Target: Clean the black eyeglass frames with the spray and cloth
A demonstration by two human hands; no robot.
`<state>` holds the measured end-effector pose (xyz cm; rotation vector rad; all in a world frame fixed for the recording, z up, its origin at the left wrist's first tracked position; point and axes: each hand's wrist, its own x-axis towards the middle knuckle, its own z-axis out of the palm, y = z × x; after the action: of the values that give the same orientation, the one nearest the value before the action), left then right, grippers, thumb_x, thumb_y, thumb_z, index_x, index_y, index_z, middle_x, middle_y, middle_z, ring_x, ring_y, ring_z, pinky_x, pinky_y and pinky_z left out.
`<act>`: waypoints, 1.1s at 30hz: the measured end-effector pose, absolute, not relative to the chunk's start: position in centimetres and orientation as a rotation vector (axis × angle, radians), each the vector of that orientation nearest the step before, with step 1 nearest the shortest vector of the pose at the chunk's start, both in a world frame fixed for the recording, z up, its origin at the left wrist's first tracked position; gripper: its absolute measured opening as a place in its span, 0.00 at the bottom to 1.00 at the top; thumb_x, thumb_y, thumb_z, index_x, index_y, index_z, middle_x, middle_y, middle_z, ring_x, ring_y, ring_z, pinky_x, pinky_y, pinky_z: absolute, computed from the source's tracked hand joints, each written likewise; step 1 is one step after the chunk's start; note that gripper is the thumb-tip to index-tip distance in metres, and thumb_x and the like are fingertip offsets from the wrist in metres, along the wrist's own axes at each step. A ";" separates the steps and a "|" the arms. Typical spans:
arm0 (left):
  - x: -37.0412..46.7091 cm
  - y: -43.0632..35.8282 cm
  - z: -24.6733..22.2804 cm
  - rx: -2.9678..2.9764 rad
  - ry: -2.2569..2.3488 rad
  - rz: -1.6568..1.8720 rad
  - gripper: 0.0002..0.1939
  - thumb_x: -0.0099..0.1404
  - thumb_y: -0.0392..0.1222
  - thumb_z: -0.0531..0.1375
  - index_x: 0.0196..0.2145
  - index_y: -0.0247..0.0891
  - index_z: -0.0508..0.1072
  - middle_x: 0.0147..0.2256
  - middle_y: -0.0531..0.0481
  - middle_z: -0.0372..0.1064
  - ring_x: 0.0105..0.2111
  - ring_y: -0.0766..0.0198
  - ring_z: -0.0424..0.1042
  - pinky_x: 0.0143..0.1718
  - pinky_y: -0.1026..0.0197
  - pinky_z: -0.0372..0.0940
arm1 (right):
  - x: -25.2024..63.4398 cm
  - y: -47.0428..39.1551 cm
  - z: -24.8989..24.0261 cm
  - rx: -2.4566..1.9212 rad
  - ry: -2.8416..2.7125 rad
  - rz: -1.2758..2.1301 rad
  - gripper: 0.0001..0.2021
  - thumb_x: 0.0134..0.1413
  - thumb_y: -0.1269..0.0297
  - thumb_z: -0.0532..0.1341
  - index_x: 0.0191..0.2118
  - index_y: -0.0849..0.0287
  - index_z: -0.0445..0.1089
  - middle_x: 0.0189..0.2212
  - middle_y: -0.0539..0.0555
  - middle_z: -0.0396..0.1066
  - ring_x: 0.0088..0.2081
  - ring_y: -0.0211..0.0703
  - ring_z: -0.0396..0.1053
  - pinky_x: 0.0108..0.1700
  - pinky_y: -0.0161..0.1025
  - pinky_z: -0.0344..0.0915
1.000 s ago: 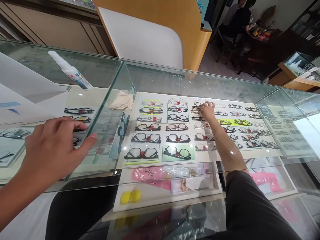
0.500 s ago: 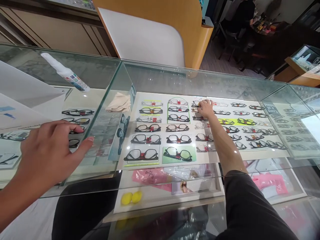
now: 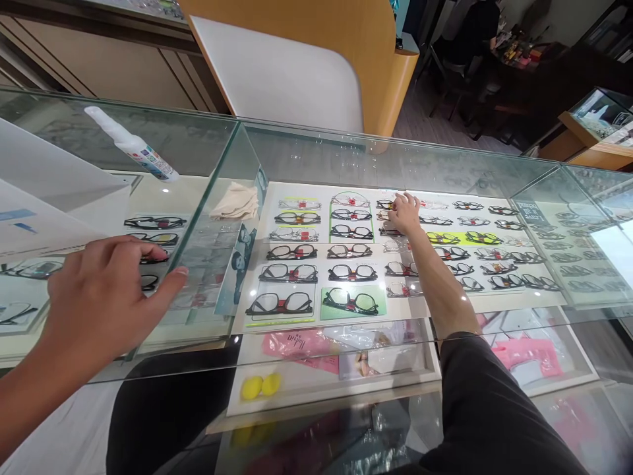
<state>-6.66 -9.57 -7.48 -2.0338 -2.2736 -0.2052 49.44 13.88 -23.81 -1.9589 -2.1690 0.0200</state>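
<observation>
My left hand (image 3: 106,293) is over the glass top at the left, its thumb and fingers apart with nothing between them. Eyeglasses under the glass lie just beyond its fingers. My right hand (image 3: 406,214) reaches inside the display case to the back rows. Its thumb and forefinger are closed at the right end of dark-framed eyeglasses (image 3: 385,205), and its other fingers are raised. The hand partly hides those frames. More eyeglasses (image 3: 353,272) lie in rows on the white display board (image 3: 316,328) around it.
A white spray bottle (image 3: 143,155) and a white box (image 3: 49,178) are at the left. A folded beige cloth (image 3: 236,201) lies near the glass divider (image 3: 225,155). Below is a drawer (image 3: 341,396) with pink packets (image 3: 299,348). A white chair back (image 3: 281,79) stands beyond the case.
The view has shifted slightly. My right hand stays at the same back-row eyeglasses with its fingers a little more raised. My left hand has hardly moved.
</observation>
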 end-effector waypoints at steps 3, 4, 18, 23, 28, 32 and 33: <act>-6.4 -9.7 -7.4 -2.035 -2.278 -0.263 0.33 0.75 0.66 0.45 0.54 0.39 0.74 0.62 0.25 0.72 0.71 0.27 0.68 0.72 0.27 0.65 | 45.8 12.1 -22.3 -1.830 -2.177 -0.081 0.14 0.68 0.63 0.57 0.53 0.57 0.75 0.66 0.68 0.75 0.73 0.71 0.61 0.78 0.67 0.52; -6.3 -9.8 -7.4 -2.037 -2.288 -0.272 0.33 0.75 0.66 0.45 0.55 0.38 0.75 0.62 0.25 0.72 0.71 0.27 0.67 0.72 0.27 0.64 | 44.1 11.3 -21.8 -1.775 -2.200 -0.080 0.13 0.69 0.63 0.57 0.53 0.56 0.75 0.63 0.67 0.76 0.70 0.70 0.63 0.77 0.66 0.53; -5.3 -10.5 -5.8 -2.228 -2.350 -0.316 0.34 0.83 0.62 0.48 0.65 0.29 0.71 0.69 0.23 0.63 0.71 0.30 0.61 0.69 0.28 0.59 | 25.8 -9.7 -19.1 -1.110 -2.675 0.217 0.08 0.73 0.64 0.63 0.49 0.55 0.79 0.56 0.61 0.81 0.61 0.60 0.70 0.66 0.58 0.60; -5.9 -11.1 -5.8 -2.334 -2.297 -0.478 0.36 0.83 0.65 0.48 0.65 0.29 0.72 0.70 0.26 0.62 0.70 0.37 0.59 0.67 0.33 0.56 | 27.6 -15.7 -15.4 -1.136 -2.868 0.289 0.04 0.68 0.67 0.68 0.45 0.55 0.80 0.52 0.62 0.83 0.52 0.59 0.75 0.56 0.53 0.68; -5.3 -13.4 -4.8 -2.419 -1.889 -0.672 0.25 0.82 0.56 0.51 0.52 0.33 0.79 0.61 0.33 0.75 0.63 0.47 0.67 0.67 0.41 0.59 | 32.3 -21.4 -7.7 -0.726 -2.988 0.991 0.09 0.75 0.59 0.66 0.38 0.50 0.78 0.36 0.52 0.82 0.36 0.46 0.75 0.39 0.43 0.67; 0.7 -18.1 -5.6 -3.089 -1.088 -0.451 0.14 0.78 0.47 0.56 0.39 0.43 0.79 0.41 0.41 0.81 0.45 0.50 0.76 0.52 0.46 0.68 | 39.6 -20.3 -3.3 -1.385 -2.471 0.445 0.21 0.83 0.46 0.54 0.42 0.48 0.77 0.40 0.57 0.80 0.45 0.53 0.78 0.53 0.52 0.73; 2.8 -19.3 -6.4 -3.270 -0.863 -0.385 0.14 0.79 0.46 0.55 0.42 0.44 0.80 0.41 0.42 0.81 0.43 0.51 0.77 0.48 0.47 0.69 | 41.7 -19.2 -3.0 -1.581 -2.318 0.209 0.22 0.83 0.44 0.53 0.43 0.49 0.78 0.43 0.59 0.80 0.49 0.56 0.78 0.57 0.56 0.73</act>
<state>2.81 -19.29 -6.38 -3.2698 -0.8625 -0.3853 41.73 -19.19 -3.02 -1.5809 -2.3183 0.2087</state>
